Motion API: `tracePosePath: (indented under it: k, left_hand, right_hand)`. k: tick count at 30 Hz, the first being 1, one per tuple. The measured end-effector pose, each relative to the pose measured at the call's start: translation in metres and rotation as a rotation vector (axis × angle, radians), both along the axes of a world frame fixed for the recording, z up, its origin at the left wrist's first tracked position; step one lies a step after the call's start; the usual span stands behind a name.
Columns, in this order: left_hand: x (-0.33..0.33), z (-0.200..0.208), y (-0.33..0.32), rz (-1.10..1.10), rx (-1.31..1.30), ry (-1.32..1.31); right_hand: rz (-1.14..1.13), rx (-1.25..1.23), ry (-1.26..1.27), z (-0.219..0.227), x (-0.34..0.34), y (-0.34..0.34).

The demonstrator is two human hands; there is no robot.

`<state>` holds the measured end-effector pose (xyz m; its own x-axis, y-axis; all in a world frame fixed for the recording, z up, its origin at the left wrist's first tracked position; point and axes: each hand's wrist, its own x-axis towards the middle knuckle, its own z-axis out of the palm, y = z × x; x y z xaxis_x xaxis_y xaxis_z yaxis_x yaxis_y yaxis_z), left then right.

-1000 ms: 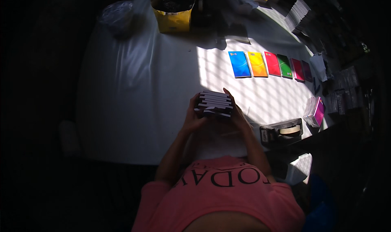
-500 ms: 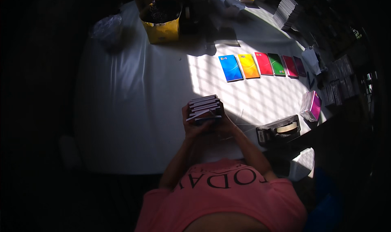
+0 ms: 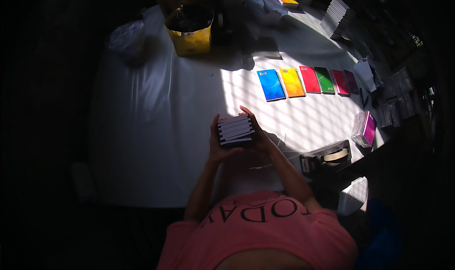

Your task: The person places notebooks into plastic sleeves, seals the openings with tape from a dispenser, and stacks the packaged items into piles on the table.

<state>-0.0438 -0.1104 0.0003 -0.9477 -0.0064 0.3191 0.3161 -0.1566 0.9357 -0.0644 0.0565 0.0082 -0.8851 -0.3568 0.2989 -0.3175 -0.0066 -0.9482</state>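
Between my two hands is a stack of several small notebooks point(image 3: 235, 129), their white page edges turned up toward me. My left hand point(image 3: 219, 146) is closed against the stack's left side. On the right side my right hand point(image 3: 257, 136) grips it, its fingertips reaching over the far edge. Beyond, a row of spiral notebooks lies flat in the sunlight: a blue one point(image 3: 271, 85), a yellow one point(image 3: 292, 82), a pink-red one point(image 3: 309, 80), a green one point(image 3: 324, 80), a dark red one point(image 3: 340, 82) and a purple one point(image 3: 351, 82).
A tape dispenser point(image 3: 326, 156) sits right of my forearm, with a wrapped notebook stack point(image 3: 364, 128) beyond it. A yellow container point(image 3: 192, 42) with dark contents stands at the far left; clear plastic point(image 3: 125, 36) lies beside it. A tall pile point(image 3: 334, 17) rises at the far right.
The notebooks in my hands, uneven and fanned before, now sit closer together. My right fingers have come up over the far edge. The whole view has shifted slightly.
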Motion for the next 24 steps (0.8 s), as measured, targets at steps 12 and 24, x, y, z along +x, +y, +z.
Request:
tracePosePath:
  k: [12, 24]
  left_hand:
    - [-0.001, -0.022, 0.006, 0.128, -0.041, -0.142]
    - [-0.002, -0.022, 0.024, 0.002, 1.058, -0.493]
  right_hand:
    - [0.001, -0.078, -0.054, -0.029, -0.005, -0.01]
    - [-0.12, 0.053, -0.015, -0.017, -0.005, -0.009]
